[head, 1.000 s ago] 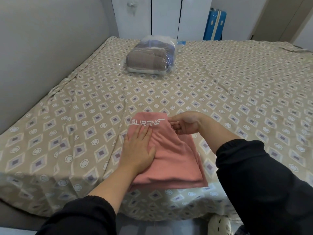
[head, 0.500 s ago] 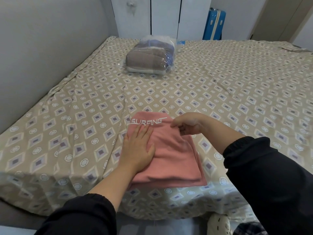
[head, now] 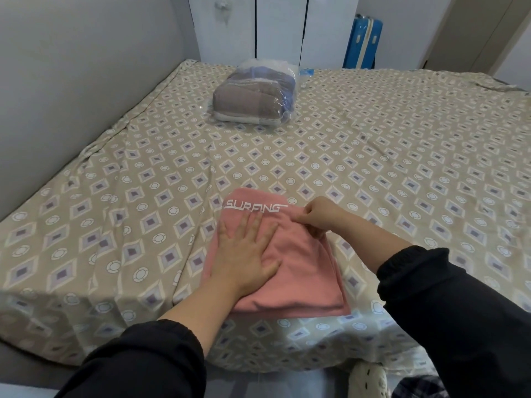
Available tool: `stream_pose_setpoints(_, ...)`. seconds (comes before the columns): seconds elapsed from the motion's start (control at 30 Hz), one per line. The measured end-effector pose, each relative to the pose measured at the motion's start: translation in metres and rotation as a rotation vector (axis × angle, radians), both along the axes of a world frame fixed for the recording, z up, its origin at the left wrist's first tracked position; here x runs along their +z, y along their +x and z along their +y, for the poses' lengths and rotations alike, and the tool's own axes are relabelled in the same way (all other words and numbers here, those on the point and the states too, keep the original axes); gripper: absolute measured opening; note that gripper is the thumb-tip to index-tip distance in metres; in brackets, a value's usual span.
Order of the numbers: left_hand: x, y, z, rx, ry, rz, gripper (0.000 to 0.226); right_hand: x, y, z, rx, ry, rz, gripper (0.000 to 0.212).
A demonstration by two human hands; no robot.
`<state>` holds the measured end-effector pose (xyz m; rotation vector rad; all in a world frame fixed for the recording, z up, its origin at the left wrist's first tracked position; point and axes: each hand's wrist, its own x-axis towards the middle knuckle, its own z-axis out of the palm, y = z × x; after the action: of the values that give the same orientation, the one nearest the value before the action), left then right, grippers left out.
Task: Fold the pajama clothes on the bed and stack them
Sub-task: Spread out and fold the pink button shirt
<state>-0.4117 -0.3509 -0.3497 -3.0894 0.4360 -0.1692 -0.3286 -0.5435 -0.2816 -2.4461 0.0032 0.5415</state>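
A folded pink pajama garment (head: 304, 271) with white "SURFING" lettering lies near the front edge of the bed (head: 373, 156). More pink layers show under its right and front edges. My left hand (head: 244, 251) rests flat on its left half, fingers spread and straight. My right hand (head: 319, 215) pinches the cloth at the garment's upper right edge, fingers curled.
A clear plastic bag (head: 255, 96) of folded grey and blue fabric sits at the far middle of the bed. A grey headboard (head: 71, 81) runs along the left. A blue suitcase (head: 363, 43) stands by the white wardrobe (head: 275, 27) beyond the bed. A white slipper (head: 369, 380) lies on the floor.
My right hand slid slightly toward me along the garment's right edge, still pinching cloth. My left hand stays pressed flat in the same place.
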Motion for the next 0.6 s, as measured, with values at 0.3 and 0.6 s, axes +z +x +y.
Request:
stream_pose_setpoints(0.3, 0.000, 0.000, -0.001, 0.007, 0.007, -0.014, 0.083, -0.004, -0.025, -0.023, -0.083, 0.091, 0.097, 0.031)
stream_pose_setpoints(0.6, 0.000, 0.003, 0.001, 0.000, 0.010, 0.008, 0.085, -0.015, -0.047, -0.019, -0.011, -0.109, -0.068, 0.053)
